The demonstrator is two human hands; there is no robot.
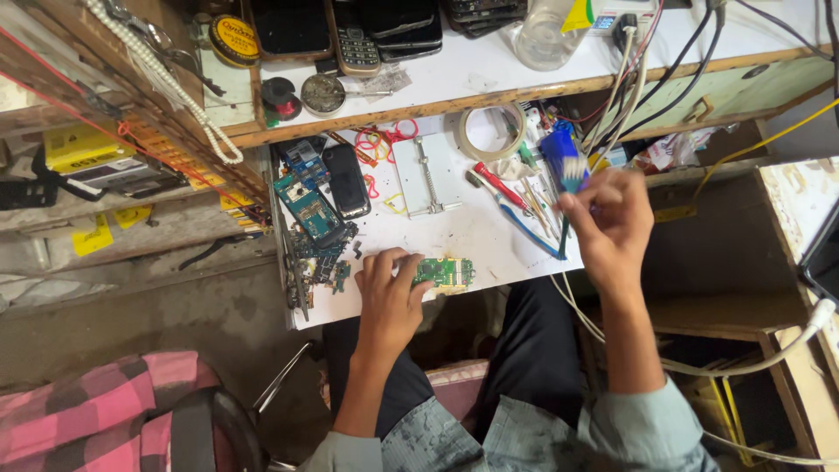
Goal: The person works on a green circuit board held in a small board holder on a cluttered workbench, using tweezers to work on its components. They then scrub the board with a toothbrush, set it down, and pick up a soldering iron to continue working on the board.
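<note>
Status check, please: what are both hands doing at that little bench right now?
Left hand pins the green circuit board flat on the white worktop. Right hand grips a blue brush, raised above the tools. Nothing between brush and board.

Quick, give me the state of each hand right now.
Left hand: fingers down on the green circuit board, pinning it to the white work surface.
Right hand: closed around a blue brush, raised above the bench.

- circuit board (pixel 444 272) on worktop (pixel 454 236), under left hand (pixel 391 293).
- brush (pixel 565 162) in right hand (pixel 612 223), right of board.
- phone (pixel 346 179) behind left hand.
- tape roll (pixel 491 133) behind board.
</note>
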